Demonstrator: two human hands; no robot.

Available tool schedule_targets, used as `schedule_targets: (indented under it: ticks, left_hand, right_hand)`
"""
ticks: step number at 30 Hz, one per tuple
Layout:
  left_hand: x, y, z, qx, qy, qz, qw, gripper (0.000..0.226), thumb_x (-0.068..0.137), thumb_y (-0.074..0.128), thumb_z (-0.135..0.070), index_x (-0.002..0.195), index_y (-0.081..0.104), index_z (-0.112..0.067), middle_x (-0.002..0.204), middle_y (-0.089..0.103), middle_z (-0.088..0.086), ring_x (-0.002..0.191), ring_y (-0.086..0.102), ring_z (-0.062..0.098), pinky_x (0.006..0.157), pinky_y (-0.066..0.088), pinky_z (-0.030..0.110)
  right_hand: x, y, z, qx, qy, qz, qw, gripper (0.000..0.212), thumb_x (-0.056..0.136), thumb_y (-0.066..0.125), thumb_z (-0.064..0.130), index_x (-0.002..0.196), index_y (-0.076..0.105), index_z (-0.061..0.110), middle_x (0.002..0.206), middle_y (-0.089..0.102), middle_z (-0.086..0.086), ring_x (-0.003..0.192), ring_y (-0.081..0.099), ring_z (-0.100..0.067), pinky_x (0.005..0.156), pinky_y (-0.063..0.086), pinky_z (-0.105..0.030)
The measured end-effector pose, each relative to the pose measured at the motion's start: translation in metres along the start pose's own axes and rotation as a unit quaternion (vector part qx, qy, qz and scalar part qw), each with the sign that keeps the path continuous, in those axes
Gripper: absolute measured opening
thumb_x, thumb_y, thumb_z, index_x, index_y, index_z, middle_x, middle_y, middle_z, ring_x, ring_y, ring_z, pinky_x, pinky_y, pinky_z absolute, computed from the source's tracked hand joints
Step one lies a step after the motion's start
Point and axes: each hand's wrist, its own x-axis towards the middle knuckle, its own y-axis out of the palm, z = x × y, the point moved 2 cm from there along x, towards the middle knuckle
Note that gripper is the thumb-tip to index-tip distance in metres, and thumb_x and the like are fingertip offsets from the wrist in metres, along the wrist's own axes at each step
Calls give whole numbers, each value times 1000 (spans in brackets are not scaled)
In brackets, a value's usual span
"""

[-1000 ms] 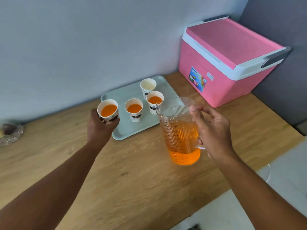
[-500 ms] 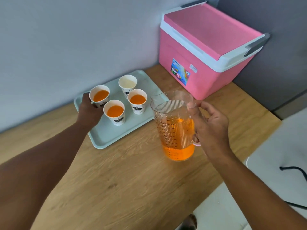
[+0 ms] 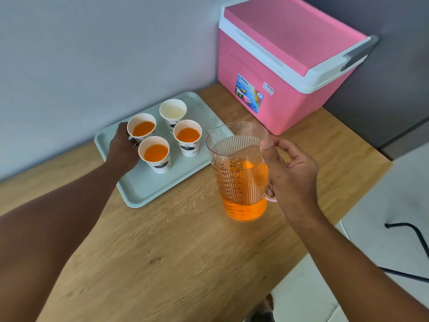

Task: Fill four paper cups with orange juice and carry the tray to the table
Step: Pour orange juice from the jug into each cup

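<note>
Paper cups, four of them, stand upright in a cluster on a pale green tray (image 3: 148, 196) that sits on a wooden counter (image 3: 176, 252) near the wall. Three hold orange juice: back-left cup (image 3: 141, 128), front cup (image 3: 155, 154), right cup (image 3: 187, 137). Rear cup (image 3: 173, 112) has no juice in it. Left hand (image 3: 122, 149) is on the tray w/ fingers curled round the back-left cup. Right hand (image 3: 290, 175) grips the handle of a clear ribbed pitcher (image 3: 239, 173), thumb up near the rim, other fingers partly spread. Pitcher is upright, approx. half full of juice, just right of the tray; can't tell if it touches the counter. Pink cooler (image 3: 285, 63) w/ white trim sits at the counter's back-right corner, lid closed.
</note>
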Motion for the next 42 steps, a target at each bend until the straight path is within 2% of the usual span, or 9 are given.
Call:
schedule_targets:
  ticks: [9, 13, 21, 24, 27, 31, 35, 38, 42]
  left_hand:
    - [8, -2, -2, 58, 15, 8, 998, 51, 87, 79, -18, 127, 49, -10, 123, 65, 10, 103, 63, 28, 85, 44, 34]
    - [11, -25, 4, 69, -1, 31, 997, 68, 75, 88, -10, 131, 49, -10, 124, 64, 6, 111, 63, 24, 98, 51, 36]
    - [42, -69, -50, 103, 107, -56, 987, 48, 82, 66, -7, 127, 53, -18, 124, 69, 10, 112, 66, 22, 97, 49, 27]
    - [59, -59, -81, 136, 128, 3, 982, 62, 80, 70, -18, 137, 47, -12, 133, 64, 7, 122, 61, 23, 103, 47, 32]
    - [71, -31, -107, 214, 143, 95, 962, 78, 83, 76, -16, 150, 35, -13, 152, 48, 8, 140, 46, 27, 109, 37, 33]
    - [84, 3, -115, 309, 127, 207, 920, 101, 80, 81, -19, 159, 19, -20, 163, 31, 9, 142, 41, 33, 110, 39, 43]
    - [90, 21, -105, 369, 134, 268, 880, 115, 71, 90, -22, 160, 17, -23, 162, 32, 9, 143, 40, 34, 113, 38, 49]
    - [92, 27, -100, 336, 151, 224, 902, 102, 67, 94, -30, 151, 36, -22, 150, 48, 11, 134, 48, 35, 106, 41, 47]
    - [83, 24, -98, 254, 157, 137, 944, 82, 66, 94, -33, 134, 51, -17, 133, 57, 11, 120, 55, 32, 92, 41, 36]
  right_hand:
    - [0, -1, -2, 2, -2, 0, 1000, 54, 79, 73, 62, 116, 73, 22, 48, 52, 7, 37, 39, -10, 43, 42, -28]
    - [0, -6, -1, 9, -4, 1, 1000, 58, 78, 73, 66, 117, 74, 22, 49, 51, 7, 40, 40, -14, 44, 43, -29]
    - [1, -17, -2, 17, -7, 2, 1000, 54, 79, 73, 64, 118, 73, 26, 53, 57, 5, 40, 43, -13, 43, 43, -27]
    - [2, -21, -2, 21, -9, -2, 1000, 54, 80, 73, 64, 118, 73, 26, 54, 54, -2, 40, 42, -14, 42, 43, -27]
    - [0, -26, -2, 26, -8, -5, 1000, 52, 80, 73, 63, 118, 73, 27, 57, 53, -9, 41, 42, -16, 40, 42, -26]
    - [-1, -31, -2, 33, -3, -15, 999, 43, 81, 73, 62, 111, 74, 31, 54, 49, -6, 39, 40, -14, 41, 42, -27]
    - [-4, -40, -1, 25, 0, -26, 999, 45, 78, 72, 65, 111, 73, 33, 56, 51, -8, 41, 41, -13, 40, 43, -26]
    - [-7, -48, -2, 20, 2, -37, 999, 45, 81, 72, 62, 114, 73, 32, 58, 50, -11, 42, 41, -12, 40, 43, -26]
    - [-8, -58, -4, 6, 2, -54, 999, 48, 81, 71, 61, 118, 73, 31, 50, 53, 4, 40, 43, -10, 41, 45, -27]
